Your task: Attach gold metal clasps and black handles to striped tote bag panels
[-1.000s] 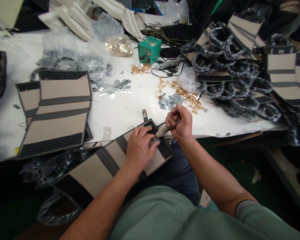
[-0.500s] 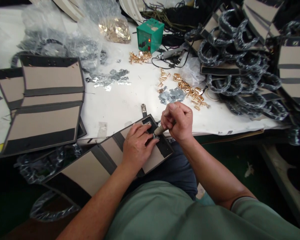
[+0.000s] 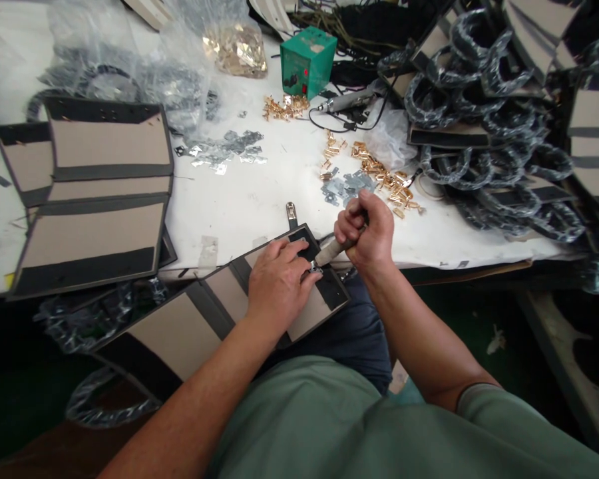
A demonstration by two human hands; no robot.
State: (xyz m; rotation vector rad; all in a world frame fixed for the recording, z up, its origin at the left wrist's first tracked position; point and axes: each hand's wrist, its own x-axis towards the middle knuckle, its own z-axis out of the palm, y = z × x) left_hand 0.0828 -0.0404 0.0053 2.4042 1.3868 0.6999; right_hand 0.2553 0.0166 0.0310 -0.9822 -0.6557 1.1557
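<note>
Your right hand (image 3: 367, 229) is wrapped tightly around a stubby tool (image 3: 331, 251), whose tip meets a small metal plate (image 3: 315, 267) on the dark strip of a beige panel (image 3: 172, 332). That panel slants over your lap at the front edge of the table (image 3: 259, 193). Your left hand (image 3: 278, 283) lies on it palm down, fingers somewhat spread, fingertips beside the small plate. Beyond your right hand you have loose silver plates (image 3: 347, 186) and gold-coloured pieces (image 3: 398, 189); farther back stands a green box (image 3: 307, 63) with a red light. More beige panels (image 3: 104, 246) lie to your left.
</note>
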